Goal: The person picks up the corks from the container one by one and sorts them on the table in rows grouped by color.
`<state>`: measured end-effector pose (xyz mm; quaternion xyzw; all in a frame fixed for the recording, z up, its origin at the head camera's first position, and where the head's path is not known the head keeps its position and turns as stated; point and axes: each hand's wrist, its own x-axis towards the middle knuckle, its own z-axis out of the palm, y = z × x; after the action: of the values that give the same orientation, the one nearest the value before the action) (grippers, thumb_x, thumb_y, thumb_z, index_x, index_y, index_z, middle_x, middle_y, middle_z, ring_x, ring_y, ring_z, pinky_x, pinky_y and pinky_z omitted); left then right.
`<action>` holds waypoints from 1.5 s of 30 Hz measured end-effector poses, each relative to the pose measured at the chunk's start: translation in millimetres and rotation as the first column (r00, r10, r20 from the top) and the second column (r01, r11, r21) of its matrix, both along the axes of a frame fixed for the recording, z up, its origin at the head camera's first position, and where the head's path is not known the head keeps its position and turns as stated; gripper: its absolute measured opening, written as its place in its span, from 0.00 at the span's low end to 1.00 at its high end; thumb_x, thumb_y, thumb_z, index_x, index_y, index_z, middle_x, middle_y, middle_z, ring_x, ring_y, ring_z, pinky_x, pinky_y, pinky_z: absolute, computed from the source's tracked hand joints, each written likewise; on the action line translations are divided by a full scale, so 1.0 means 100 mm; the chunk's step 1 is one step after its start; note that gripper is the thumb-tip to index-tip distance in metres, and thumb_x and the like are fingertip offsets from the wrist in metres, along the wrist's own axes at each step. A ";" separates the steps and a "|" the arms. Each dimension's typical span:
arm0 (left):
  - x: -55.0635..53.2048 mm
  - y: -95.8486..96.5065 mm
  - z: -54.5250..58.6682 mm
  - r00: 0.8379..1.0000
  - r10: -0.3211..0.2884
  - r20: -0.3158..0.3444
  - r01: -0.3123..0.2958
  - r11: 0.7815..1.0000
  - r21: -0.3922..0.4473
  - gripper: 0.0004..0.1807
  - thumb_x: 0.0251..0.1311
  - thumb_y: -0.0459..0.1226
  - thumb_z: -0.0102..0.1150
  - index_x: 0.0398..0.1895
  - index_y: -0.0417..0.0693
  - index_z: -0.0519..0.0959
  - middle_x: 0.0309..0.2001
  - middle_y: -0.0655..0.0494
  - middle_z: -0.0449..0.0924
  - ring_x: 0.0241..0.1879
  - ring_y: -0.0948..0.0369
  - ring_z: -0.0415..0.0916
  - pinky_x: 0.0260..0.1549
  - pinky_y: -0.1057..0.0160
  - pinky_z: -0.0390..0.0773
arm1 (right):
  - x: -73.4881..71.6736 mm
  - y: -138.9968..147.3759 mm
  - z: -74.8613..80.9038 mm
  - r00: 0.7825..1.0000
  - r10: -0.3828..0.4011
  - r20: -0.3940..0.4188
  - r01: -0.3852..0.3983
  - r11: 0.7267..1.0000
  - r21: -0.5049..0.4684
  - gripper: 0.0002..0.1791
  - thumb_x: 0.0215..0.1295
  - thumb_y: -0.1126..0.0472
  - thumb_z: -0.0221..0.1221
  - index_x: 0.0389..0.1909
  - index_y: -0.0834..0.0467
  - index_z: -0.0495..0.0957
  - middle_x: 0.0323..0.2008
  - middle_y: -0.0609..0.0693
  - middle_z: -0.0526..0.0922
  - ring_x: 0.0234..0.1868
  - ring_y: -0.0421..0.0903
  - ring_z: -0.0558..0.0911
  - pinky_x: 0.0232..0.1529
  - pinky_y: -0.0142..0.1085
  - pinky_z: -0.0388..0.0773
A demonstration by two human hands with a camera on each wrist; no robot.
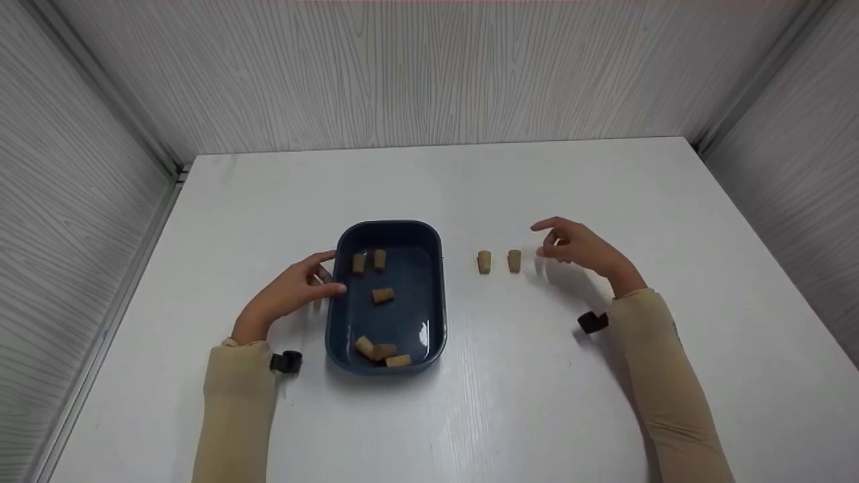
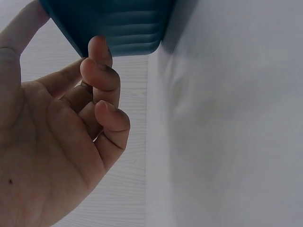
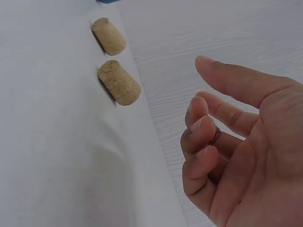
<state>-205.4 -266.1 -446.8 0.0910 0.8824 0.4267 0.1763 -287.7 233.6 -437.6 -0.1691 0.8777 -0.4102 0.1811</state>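
My left hand [image 1: 288, 290] holds the left side of a deep blue rectangular tray [image 1: 437, 315], its thumb over the rim and its index finger at the wall. In the left wrist view, the remaining fingers curl loosely below the blue tray [image 2: 137, 28]. Several tapered corks lie in the tray, among them a cork [image 1: 383, 295] near its middle. To the tray's right, two corks are on the table: a nearer-to-tray cork [image 1: 484, 261] and another cork [image 1: 515, 261]. My right hand [image 1: 580, 249] hovers just right of them, thumb and index finger apart, holding nothing.
The white table [image 1: 510, 402] extends around the tray on all sides. A wood-grain panel [image 1: 436, 74] rises behind it, with side panels left and right. Black wrist mounts [image 1: 288, 362] hang beside both forearms.
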 end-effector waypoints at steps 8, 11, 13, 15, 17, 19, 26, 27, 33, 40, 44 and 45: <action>-0.03 0.01 -0.02 1.000 -0.004 -0.002 0.004 1.000 -0.004 0.45 0.59 0.54 0.62 0.75 0.49 0.55 0.46 0.46 0.75 0.36 0.57 0.71 0.36 0.60 0.70 | -0.01 -0.05 0.16 0.999 0.018 -0.031 -0.020 0.997 -0.074 0.26 0.67 0.57 0.59 0.65 0.55 0.68 0.37 0.48 0.75 0.29 0.41 0.72 0.33 0.34 0.71; -0.04 0.03 -0.02 1.000 -0.007 -0.002 0.007 1.000 -0.010 0.45 0.59 0.55 0.62 0.75 0.50 0.56 0.46 0.46 0.75 0.37 0.57 0.71 0.38 0.60 0.70 | 0.00 -0.11 0.21 0.998 0.035 -0.044 -0.038 0.996 -0.084 0.25 0.68 0.56 0.59 0.64 0.53 0.69 0.37 0.48 0.74 0.30 0.40 0.72 0.34 0.33 0.71; -0.04 0.03 -0.02 1.000 -0.010 -0.001 0.010 1.000 -0.011 0.44 0.59 0.55 0.62 0.75 0.50 0.56 0.47 0.46 0.75 0.38 0.56 0.71 0.39 0.60 0.70 | 0.01 -0.18 0.24 0.998 0.047 -0.049 -0.052 0.994 -0.094 0.25 0.68 0.56 0.59 0.64 0.53 0.69 0.36 0.47 0.74 0.29 0.39 0.71 0.34 0.32 0.70; -0.05 0.03 -0.02 1.000 -0.013 0.001 0.013 1.000 -0.010 0.44 0.59 0.55 0.62 0.75 0.51 0.56 0.47 0.46 0.75 0.38 0.56 0.71 0.39 0.60 0.70 | 0.03 -0.26 0.27 0.997 0.059 -0.043 -0.064 0.992 -0.110 0.25 0.68 0.58 0.59 0.64 0.55 0.69 0.36 0.48 0.74 0.29 0.40 0.71 0.33 0.31 0.70; -0.05 0.03 -0.03 1.000 -0.015 0.003 0.015 1.000 -0.010 0.44 0.59 0.55 0.62 0.75 0.51 0.56 0.47 0.46 0.75 0.38 0.56 0.72 0.39 0.60 0.70 | 0.08 -0.36 0.34 0.997 0.073 -0.029 -0.077 0.988 -0.135 0.25 0.68 0.60 0.58 0.64 0.57 0.68 0.36 0.48 0.74 0.29 0.40 0.71 0.33 0.32 0.70; -0.04 0.03 -0.03 1.000 -0.013 0.002 0.013 1.000 -0.011 0.44 0.60 0.54 0.62 0.75 0.50 0.56 0.47 0.46 0.76 0.38 0.56 0.72 0.39 0.60 0.70 | 0.10 -0.43 0.36 0.996 0.091 -0.020 -0.093 0.983 -0.158 0.25 0.68 0.62 0.58 0.65 0.58 0.68 0.35 0.47 0.74 0.29 0.42 0.71 0.33 0.33 0.70; -0.01 0.02 -0.02 1.000 -0.004 0.005 0.004 1.000 -0.021 0.44 0.59 0.54 0.62 0.75 0.50 0.56 0.47 0.46 0.75 0.37 0.56 0.72 0.38 0.60 0.70 | 0.14 -0.65 0.35 0.985 0.170 -0.025 -0.172 0.963 -0.208 0.24 0.66 0.58 0.60 0.63 0.53 0.70 0.37 0.48 0.76 0.33 0.45 0.74 0.35 0.33 0.71; -0.01 0.02 -0.01 1.000 -0.005 0.006 0.005 1.000 -0.020 0.44 0.59 0.55 0.62 0.75 0.50 0.56 0.47 0.46 0.75 0.38 0.56 0.72 0.39 0.60 0.70 | 0.16 -0.68 0.36 0.983 0.183 -0.026 -0.184 0.959 -0.214 0.24 0.66 0.58 0.60 0.63 0.53 0.70 0.37 0.49 0.76 0.34 0.45 0.75 0.36 0.33 0.71; -0.01 0.03 0.02 1.000 -0.008 0.013 0.008 1.000 -0.004 0.44 0.59 0.55 0.62 0.75 0.52 0.56 0.47 0.46 0.75 0.38 0.54 0.73 0.38 0.60 0.70 | 0.22 -0.91 0.41 0.962 0.269 -0.037 -0.270 0.934 -0.233 0.25 0.66 0.59 0.61 0.63 0.55 0.70 0.36 0.47 0.76 0.31 0.41 0.75 0.29 0.30 0.69; 0.01 0.06 0.05 1.000 -0.009 0.011 0.009 1.000 0.007 0.44 0.59 0.54 0.62 0.75 0.52 0.56 0.47 0.47 0.75 0.36 0.53 0.72 0.35 0.59 0.71 | 0.29 -1.25 0.41 0.920 0.391 -0.031 -0.387 0.891 -0.239 0.25 0.66 0.63 0.60 0.63 0.60 0.68 0.35 0.48 0.76 0.26 0.42 0.72 0.29 0.32 0.70; 0.01 0.08 0.03 1.000 -0.016 0.017 0.016 1.000 0.007 0.44 0.59 0.54 0.62 0.75 0.51 0.56 0.47 0.46 0.75 0.37 0.54 0.72 0.35 0.60 0.71 | 0.35 -1.43 0.42 0.887 0.460 -0.043 -0.458 0.863 -0.213 0.25 0.66 0.63 0.60 0.64 0.58 0.68 0.36 0.49 0.76 0.30 0.43 0.74 0.35 0.34 0.73; 0.01 0.08 0.02 1.000 -0.018 0.017 0.018 1.000 0.005 0.44 0.59 0.54 0.62 0.75 0.51 0.56 0.47 0.46 0.75 0.37 0.54 0.72 0.36 0.60 0.71 | 0.37 -1.48 0.42 0.879 0.474 -0.048 -0.473 0.857 -0.205 0.25 0.66 0.63 0.60 0.63 0.57 0.68 0.36 0.49 0.76 0.31 0.43 0.75 0.37 0.34 0.73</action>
<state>-204.4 -258.2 -444.6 0.0957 0.8790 0.4280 0.1872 -250.6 85.9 -395.9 -0.3969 0.7603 -0.4441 0.2592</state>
